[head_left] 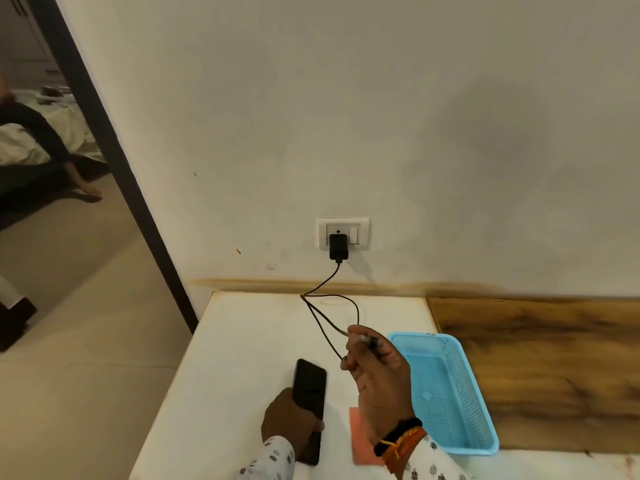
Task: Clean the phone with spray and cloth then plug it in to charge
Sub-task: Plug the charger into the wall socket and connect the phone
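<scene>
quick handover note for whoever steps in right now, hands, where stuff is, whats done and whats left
Left hand grips the phone, held over the white table.
Right hand pinches the free end of the charging cable.
Charger adapter sits in the wall socket, cable attached.
Pink cloth lies flat on the table beside the blue basket. No spray bottle in view.
Done: cannot confirm the cleaning.
Left: push the cable end into the phone.

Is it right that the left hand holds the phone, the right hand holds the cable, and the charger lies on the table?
Not quite. The head view shows the charger plugged into the wall socket, not lying on the table. The rest stands: the left hand holds the phone, and the right hand holds the cable.
</scene>
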### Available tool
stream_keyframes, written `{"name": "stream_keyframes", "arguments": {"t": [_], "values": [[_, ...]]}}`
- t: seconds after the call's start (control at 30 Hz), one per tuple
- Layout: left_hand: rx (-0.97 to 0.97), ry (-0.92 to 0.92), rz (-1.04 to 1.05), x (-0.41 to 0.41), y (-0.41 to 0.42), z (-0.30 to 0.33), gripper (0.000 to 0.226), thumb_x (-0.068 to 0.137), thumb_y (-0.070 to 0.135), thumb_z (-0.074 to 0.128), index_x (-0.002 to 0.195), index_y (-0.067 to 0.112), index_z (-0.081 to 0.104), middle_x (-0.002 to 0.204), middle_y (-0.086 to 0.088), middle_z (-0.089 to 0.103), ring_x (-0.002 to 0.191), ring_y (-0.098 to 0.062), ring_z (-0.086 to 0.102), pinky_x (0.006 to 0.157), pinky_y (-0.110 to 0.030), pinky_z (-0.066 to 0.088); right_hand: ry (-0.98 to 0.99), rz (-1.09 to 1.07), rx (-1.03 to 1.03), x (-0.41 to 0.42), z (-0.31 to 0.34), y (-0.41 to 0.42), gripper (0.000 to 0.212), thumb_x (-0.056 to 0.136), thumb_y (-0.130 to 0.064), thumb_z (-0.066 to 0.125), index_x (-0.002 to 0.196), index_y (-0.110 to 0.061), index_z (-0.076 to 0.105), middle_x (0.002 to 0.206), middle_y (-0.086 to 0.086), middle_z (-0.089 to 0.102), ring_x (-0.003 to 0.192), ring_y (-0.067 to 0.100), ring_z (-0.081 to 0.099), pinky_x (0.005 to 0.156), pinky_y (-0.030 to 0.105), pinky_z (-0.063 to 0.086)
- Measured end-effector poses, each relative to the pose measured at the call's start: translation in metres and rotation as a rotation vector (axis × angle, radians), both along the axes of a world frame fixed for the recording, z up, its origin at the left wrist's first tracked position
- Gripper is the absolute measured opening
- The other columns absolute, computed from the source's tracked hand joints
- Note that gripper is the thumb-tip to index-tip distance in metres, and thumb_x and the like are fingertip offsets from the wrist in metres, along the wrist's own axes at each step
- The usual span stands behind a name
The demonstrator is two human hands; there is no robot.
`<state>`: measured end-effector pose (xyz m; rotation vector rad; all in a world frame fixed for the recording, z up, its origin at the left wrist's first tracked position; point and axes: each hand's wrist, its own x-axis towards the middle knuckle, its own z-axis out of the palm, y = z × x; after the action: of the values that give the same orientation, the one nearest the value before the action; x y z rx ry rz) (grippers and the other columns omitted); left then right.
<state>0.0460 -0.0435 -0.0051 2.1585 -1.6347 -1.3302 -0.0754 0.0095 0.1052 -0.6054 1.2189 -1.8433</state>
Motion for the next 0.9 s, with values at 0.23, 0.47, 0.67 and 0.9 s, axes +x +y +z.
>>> {"name": "stream_keyframes", "arguments": {"t": [0.23,0.47,0.67,0.9], "values": [[-0.240,0.506,0.443,0.050,-0.029,0.027,0.023,0.077,0.006,0.074,0.095,0.013,0.061,0.094,-0.019,0.068,0.082,-0.038,0.066,0.078,-0.052,0.058,-0.278,0.148,-0.022,0.010,0.013,-0.004,0.027,0.090,-0.027,0.057,0.103,-0.004,0.062,0.082,0.010,0.066,0.065,0.018,0.058,0.061,0.031,0.054],[-0.510,0.988,0.694,0.082,-0.084,0.115,0.048,0.079,0.007,0.078,0.121,0.018,0.057,0.115,-0.007,0.068,0.105,-0.031,0.065,0.089,-0.044,0.054,-0.013,0.477,0.203,0.029,0.027,-0.003,0.018,0.094,-0.024,0.062,0.100,-0.014,0.076,0.070,0.004,0.061,0.051,0.010,0.036,0.047,0.022,0.032],[-0.227,1.207,0.598,0.042,-0.075,0.150,0.037,0.085,0.034,0.070,0.117,0.019,0.061,0.109,-0.016,0.071,0.097,-0.036,0.070,0.077,-0.045,0.059,0.202,0.269,0.171,0.041,0.039,-0.011,0.010,0.092,-0.022,0.063,0.093,-0.020,0.074,0.074,0.007,0.072,0.053,0.014,0.044,0.052,0.025,0.042],[-0.015,1.378,0.576,-0.001,-0.054,0.150,0.047,0.098,0.052,0.043,0.121,0.015,0.061,0.093,-0.012,0.078,0.081,-0.032,0.075,0.064,-0.042,0.061,0.223,0.050,0.203,0.031,0.040,-0.003,0.013,0.090,-0.017,0.065,0.080,-0.018,0.073,0.074,0.002,0.070,0.056,0.005,0.048,0.055,0.022,0.045]]}}
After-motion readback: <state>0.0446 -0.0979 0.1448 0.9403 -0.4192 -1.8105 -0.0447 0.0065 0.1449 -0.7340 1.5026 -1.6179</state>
